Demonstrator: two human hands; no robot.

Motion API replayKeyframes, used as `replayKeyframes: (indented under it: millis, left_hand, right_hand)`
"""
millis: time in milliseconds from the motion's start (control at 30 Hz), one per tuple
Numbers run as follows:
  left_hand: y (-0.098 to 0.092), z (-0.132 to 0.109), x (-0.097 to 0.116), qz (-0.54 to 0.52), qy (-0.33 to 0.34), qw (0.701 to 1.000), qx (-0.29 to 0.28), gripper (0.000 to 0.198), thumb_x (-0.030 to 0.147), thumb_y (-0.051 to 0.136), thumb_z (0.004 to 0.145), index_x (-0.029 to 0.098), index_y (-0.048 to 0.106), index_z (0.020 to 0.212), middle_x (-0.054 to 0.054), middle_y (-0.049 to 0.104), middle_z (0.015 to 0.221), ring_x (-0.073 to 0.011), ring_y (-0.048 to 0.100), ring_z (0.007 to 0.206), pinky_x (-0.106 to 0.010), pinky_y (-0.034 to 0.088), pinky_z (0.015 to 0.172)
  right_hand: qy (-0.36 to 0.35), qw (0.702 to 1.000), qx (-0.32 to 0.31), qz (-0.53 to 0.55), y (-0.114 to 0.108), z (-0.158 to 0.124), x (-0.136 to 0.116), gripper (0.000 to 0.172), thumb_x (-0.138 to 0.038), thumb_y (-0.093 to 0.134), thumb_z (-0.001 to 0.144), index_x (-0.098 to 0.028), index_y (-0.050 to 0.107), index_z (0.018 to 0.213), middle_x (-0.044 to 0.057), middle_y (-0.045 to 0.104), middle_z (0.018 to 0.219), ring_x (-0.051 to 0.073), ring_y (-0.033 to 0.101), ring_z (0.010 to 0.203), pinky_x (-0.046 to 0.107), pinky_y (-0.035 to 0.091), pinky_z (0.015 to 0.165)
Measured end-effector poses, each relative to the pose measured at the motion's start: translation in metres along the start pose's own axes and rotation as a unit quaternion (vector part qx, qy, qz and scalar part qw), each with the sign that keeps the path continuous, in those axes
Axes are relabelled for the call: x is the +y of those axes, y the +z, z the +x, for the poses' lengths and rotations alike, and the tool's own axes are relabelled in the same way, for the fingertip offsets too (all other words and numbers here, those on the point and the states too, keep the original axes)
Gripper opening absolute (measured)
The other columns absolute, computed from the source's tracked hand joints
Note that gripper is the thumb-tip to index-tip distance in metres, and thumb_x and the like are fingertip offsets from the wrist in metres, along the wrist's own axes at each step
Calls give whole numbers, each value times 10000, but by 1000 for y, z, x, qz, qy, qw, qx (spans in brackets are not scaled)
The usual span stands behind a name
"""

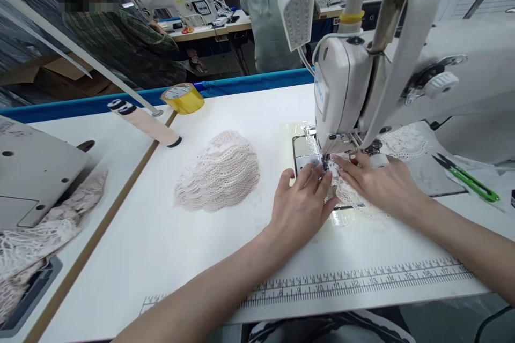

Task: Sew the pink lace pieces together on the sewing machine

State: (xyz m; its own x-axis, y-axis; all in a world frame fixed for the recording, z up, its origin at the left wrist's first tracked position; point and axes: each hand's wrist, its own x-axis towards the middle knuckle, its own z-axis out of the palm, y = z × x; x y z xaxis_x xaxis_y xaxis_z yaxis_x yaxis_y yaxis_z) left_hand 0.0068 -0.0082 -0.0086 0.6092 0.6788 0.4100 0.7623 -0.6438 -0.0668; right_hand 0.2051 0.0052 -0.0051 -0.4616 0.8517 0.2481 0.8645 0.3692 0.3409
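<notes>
A white lace piece lies under the needle area of a white sewing machine. My left hand rests flat beside the presser foot, fingers spread, their tips at the lace's left edge. On the other side, my right hand has its thumb and fingers drawn together on the lace, close to the needle. Part of the lace is hidden beneath that hand. More lace spreads behind it. Left of my hands sits a heaped stack of lace pieces.
Green thread snips lie at the right. Yellow tape and a pale pink rod-like roll are at the back left. Another machine with lace stands at left. A printed ruler runs along the front. Two people work beyond.
</notes>
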Motion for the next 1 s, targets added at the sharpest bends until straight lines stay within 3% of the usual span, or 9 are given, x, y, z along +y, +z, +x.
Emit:
replayKeyframes:
  millis: [167, 300, 400, 467, 600, 733, 833, 1000]
  left_hand:
    - [-1, 0, 1, 6, -1, 1000, 8, 354, 378, 469, 948, 174, 595, 1208, -78, 616, 1258, -263, 522, 1167, -435, 362, 903]
    - [-4, 3, -3, -3, 20, 1000, 6, 258, 251, 490, 934, 179, 609, 1150, -62, 641, 1188, -224, 562, 1076, -407, 360, 883]
    - [-7, 10, -9, -37, 29, 999, -26, 295, 155, 501, 877, 194, 607, 1149, -51, 646, 1151, -213, 566, 1040, -400, 348, 883]
    - [-7, 16, -14, -71, 26, 996, -50, 331, 150, 528, 824, 195, 612, 1141, -49, 643, 1144, -216, 561, 1043, -402, 339, 893]
    - [0, 26, -17, -100, 7, 994, -37, 204, 261, 552, 862, 192, 659, 1020, -41, 665, 1067, -205, 578, 981, -386, 347, 874]
    - [8, 30, -15, -107, -17, 994, -7, 183, 332, 582, 877, 200, 684, 955, -30, 680, 985, -193, 592, 909, -373, 356, 847]
    - [7, 31, -15, -145, -57, 988, -13, 143, 291, 574, 890, 218, 696, 905, -18, 683, 976, -192, 585, 911, -372, 356, 839]
    - [0, 35, -23, -242, -107, 962, -64, 218, 203, 497, 916, 233, 697, 837, 9, 677, 969, -176, 577, 918, -363, 372, 838]
  right_hand:
    - [-27, 998, 45, 42, -16, -4, 6, 329, -355, 401, 966, -257, 659, 1146, 56, 698, 822, 161, 564, 616, 289, 298, 547]
    - [-45, 988, 23, 143, -29, -6, 2, 408, -512, 474, 895, -223, 655, 1119, 47, 697, 889, 145, 546, 581, 269, 290, 502]
    - [-45, 986, 11, 163, -26, -7, -4, 274, -270, 456, 911, -197, 661, 1079, 45, 692, 972, 132, 563, 618, 262, 294, 505]
    - [-31, 986, 19, 163, -21, -6, -7, 294, -158, 408, 906, -191, 674, 1028, 41, 693, 956, 119, 558, 605, 259, 285, 502]
    - [-4, 987, 33, 158, -13, -4, -7, 304, -240, 378, 954, -182, 676, 960, 48, 690, 869, 111, 531, 542, 256, 255, 484]
    - [35, 989, 29, 142, -10, -2, -7, 372, -311, 312, 990, -163, 652, 967, 37, 674, 721, 121, 506, 473, 254, 212, 458]
    - [46, 988, 26, 142, -10, -1, -7, 391, -316, 292, 995, -160, 649, 968, 26, 654, 649, 135, 512, 463, 254, 197, 453]
    - [28, 982, 28, 184, -7, -3, -6, 356, -416, 407, 949, -213, 615, 1155, 42, 701, 851, 147, 573, 555, 245, 259, 481]
